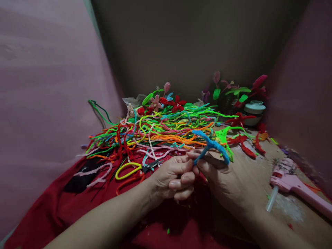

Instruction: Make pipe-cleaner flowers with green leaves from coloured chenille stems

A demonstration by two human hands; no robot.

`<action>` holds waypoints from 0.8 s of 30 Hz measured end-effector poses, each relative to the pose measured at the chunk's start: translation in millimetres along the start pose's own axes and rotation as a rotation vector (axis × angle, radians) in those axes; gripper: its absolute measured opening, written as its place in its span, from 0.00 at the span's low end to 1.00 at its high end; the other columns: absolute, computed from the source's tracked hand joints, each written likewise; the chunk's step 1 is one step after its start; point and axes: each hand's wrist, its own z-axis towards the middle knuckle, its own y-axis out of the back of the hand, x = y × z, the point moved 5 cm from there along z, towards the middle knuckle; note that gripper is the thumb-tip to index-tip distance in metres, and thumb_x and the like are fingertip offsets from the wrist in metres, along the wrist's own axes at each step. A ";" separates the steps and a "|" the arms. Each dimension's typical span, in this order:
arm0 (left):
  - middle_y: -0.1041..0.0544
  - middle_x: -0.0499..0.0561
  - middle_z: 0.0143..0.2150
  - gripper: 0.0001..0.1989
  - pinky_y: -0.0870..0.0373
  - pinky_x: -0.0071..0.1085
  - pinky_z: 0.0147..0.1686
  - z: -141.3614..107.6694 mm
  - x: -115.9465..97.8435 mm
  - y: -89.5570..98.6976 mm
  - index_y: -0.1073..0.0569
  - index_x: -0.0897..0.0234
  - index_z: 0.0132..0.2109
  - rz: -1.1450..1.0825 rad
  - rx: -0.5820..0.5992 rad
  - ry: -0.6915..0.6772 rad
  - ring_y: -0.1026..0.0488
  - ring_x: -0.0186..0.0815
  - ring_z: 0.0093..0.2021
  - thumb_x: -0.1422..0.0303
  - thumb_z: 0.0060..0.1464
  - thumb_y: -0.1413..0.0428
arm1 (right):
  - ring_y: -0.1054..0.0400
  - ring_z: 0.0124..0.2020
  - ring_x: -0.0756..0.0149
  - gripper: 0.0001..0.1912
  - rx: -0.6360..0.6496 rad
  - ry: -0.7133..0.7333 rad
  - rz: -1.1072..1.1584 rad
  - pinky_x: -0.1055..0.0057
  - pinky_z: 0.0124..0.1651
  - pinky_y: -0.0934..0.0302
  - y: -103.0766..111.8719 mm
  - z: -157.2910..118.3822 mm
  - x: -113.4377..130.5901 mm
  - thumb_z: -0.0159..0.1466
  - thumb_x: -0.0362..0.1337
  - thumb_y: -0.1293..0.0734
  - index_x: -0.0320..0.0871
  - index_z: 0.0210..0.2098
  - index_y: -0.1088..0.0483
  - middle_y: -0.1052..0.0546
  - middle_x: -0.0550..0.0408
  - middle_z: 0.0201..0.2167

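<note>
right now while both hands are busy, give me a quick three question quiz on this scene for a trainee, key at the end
1. Multiple choice: What colour is the fuzzy piece at the fingers of the left hand and right hand?
a) orange
b) blue
c) white

2. True or false: Neither hand is gripping the scissors.

3. Fill the gap: In the picture, the pink tool with a clear stick lies to the ____ of the right hand.

Key: 1. b; 2. true; 3. right
</note>
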 end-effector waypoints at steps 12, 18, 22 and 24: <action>0.32 0.46 0.24 0.09 0.41 0.24 0.25 -15.4 -18.5 -11.6 0.28 0.65 0.40 1.517 -0.537 -0.542 0.38 0.27 0.22 0.70 0.56 0.52 | 0.28 0.39 0.54 0.08 -0.132 0.124 -0.073 0.61 0.41 0.33 8.0 3.2 -5.0 0.53 0.36 0.29 0.48 0.34 0.24 0.20 0.56 0.35; 0.38 0.42 0.18 0.12 0.46 0.20 0.15 -11.7 -18.3 -3.0 0.32 0.64 0.29 1.024 -0.569 -0.279 0.42 0.24 0.15 0.64 0.58 0.53 | 0.30 0.46 0.57 0.12 -0.020 0.168 -0.143 0.60 0.49 0.36 2.4 2.8 0.5 0.56 0.36 0.31 0.50 0.40 0.25 0.22 0.56 0.43; 0.36 0.41 0.17 0.13 0.51 0.18 0.12 -9.4 -16.8 -4.3 0.34 0.66 0.26 0.714 -0.505 -0.171 0.45 0.21 0.12 0.63 0.54 0.48 | 0.32 0.48 0.59 0.14 0.017 0.163 -0.206 0.60 0.53 0.40 1.4 2.8 3.0 0.58 0.35 0.33 0.52 0.43 0.26 0.23 0.57 0.44; 0.36 0.41 0.16 0.12 0.52 0.18 0.12 -8.0 -14.9 -4.6 0.33 0.67 0.28 0.562 -0.425 -0.172 0.46 0.20 0.11 0.63 0.54 0.46 | 0.31 0.48 0.59 0.13 0.005 0.126 -0.170 0.59 0.53 0.40 3.4 3.0 1.2 0.58 0.35 0.33 0.52 0.43 0.25 0.22 0.58 0.43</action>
